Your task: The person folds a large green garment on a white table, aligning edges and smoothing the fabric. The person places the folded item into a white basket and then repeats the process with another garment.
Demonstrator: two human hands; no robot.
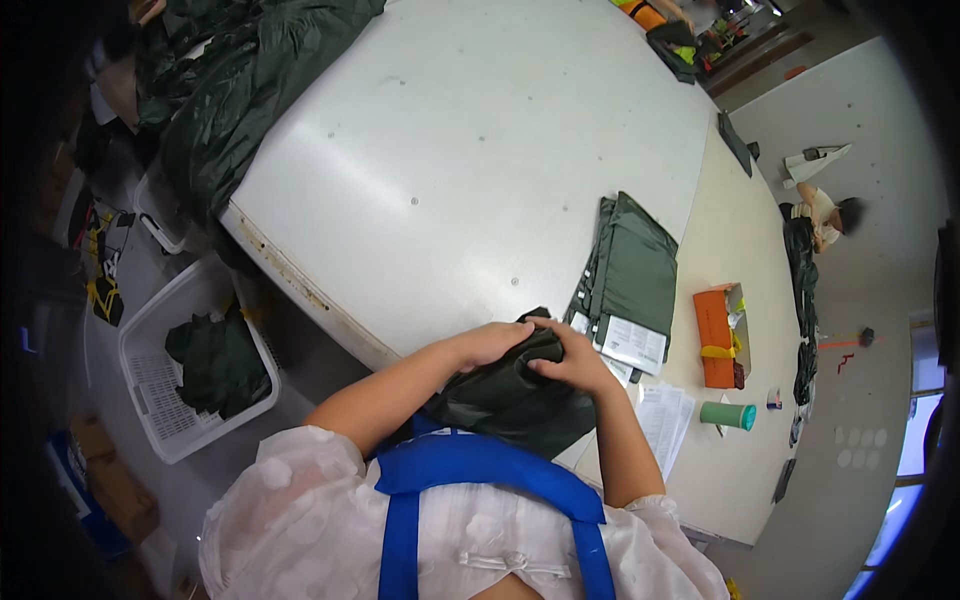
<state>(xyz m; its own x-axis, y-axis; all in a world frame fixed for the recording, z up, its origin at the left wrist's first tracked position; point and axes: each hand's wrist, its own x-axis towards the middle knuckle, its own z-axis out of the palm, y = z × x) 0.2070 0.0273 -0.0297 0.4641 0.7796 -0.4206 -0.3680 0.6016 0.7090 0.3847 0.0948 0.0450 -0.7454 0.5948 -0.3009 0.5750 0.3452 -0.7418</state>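
Close to my body, at the near edge of the white table (pixel 470 150), I have a dark green piece of smooth fabric (pixel 515 405) bunched up. My left hand (pixel 492 345) is closed on its upper left side. From the other side my right hand (pixel 570 357) grips the same fabric, thumb and fingers curled toward my left hand. Part of the cloth is hidden behind my hands. Just beyond my right hand lies a stack of folded dark green fabric pieces (pixel 640 260), with a white printed label (pixel 633 345) at its near end.
Paper sheets (pixel 662 425), an orange box (pixel 713 335) and a green cylinder (pixel 725 414) lie to the right. On the left, a white basket (pixel 165 440) on the floor holds dark green cloth. A large green fabric heap (pixel 270 75) covers the far left. Another person (pixel 822 215) is at far right.
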